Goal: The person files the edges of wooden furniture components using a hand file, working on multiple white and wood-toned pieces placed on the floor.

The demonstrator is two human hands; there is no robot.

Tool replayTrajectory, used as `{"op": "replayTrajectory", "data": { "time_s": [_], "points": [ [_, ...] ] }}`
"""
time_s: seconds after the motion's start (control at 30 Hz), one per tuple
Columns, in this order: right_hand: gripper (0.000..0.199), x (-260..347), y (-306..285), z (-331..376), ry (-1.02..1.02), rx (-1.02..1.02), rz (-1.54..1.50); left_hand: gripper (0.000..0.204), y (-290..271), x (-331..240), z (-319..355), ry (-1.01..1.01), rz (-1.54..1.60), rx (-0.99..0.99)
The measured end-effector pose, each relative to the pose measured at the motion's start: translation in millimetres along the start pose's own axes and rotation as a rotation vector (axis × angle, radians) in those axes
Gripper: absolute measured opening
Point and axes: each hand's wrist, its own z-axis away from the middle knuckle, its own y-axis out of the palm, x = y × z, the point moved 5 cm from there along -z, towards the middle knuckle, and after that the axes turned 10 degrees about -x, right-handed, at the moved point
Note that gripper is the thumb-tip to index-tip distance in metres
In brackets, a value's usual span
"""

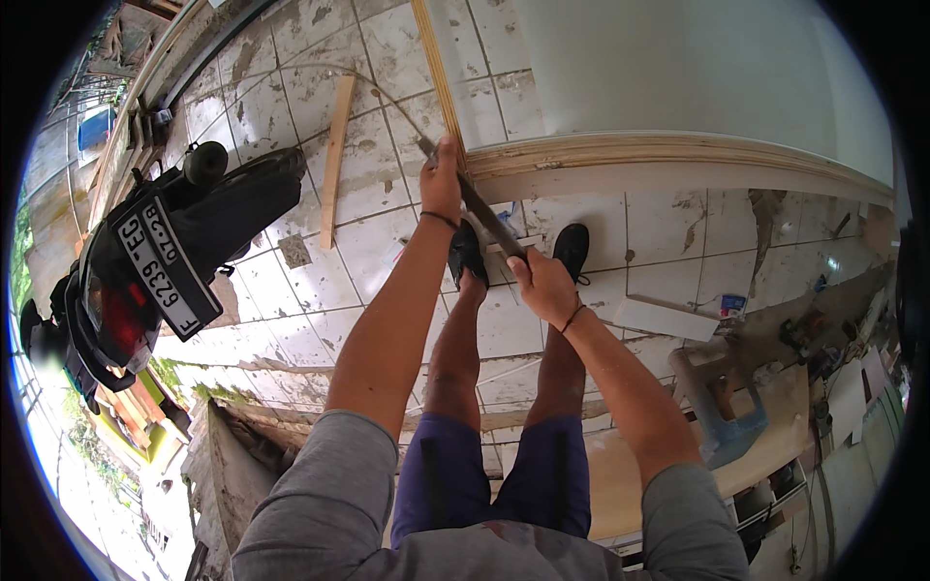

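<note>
While the person stands on the tiled floor [291, 320] looking down, both hands grip one long dark bar [481, 215] that slants between them. The left hand [442, 176] is wrapped around the bar's upper end, right at the edge of a pale moulded panel [678, 160]; the right hand [542, 281] is closed around the lower end, just above the black shoes [572, 247]. What sort of tool the bar is cannot be told, as the fists hide its ends. A thin wooden strip [438, 68] runs up from the left hand along the panel's side, and a loose lath [334, 160] lies on the tiles nearby. A parked motorbike [165, 261] stands to the left.

The likely risk is a slip: if the bar skids off the panel edge, it could drop toward the feet directly beneath, or gouge the moulding. The left fingers sit close to the contact point and could be pinched.
</note>
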Motion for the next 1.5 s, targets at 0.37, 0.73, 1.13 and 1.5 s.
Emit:
{"op": "replayTrajectory", "data": {
  "time_s": [0.37, 0.73, 1.13, 1.5],
  "points": [
    [0.051, 31.7, -137.3, 137.8, 0.108, 0.646, -0.137, 0.055, -79.1, 63.0, 149.2, -0.398, 0.216, -0.252],
    [0.045, 71.0, -284.0, 129.6, -0.326, 0.48, 0.67, 0.09, 53.5, 49.0, 197.8, -0.592, 0.726, -0.204],
    [0.04, 105.8, -264.0, -16.1, -0.51, 0.594, 0.839, 0.1, 91.1, 27.1, 131.8, -0.576, 1.386, -0.145],
    [0.036, 47.8, -236.7, -77.5, -0.545, 0.74, 0.914, 0.085, 123.0, 44.8, 94.4, -0.618, 1.424, -0.434]
  ]
}}
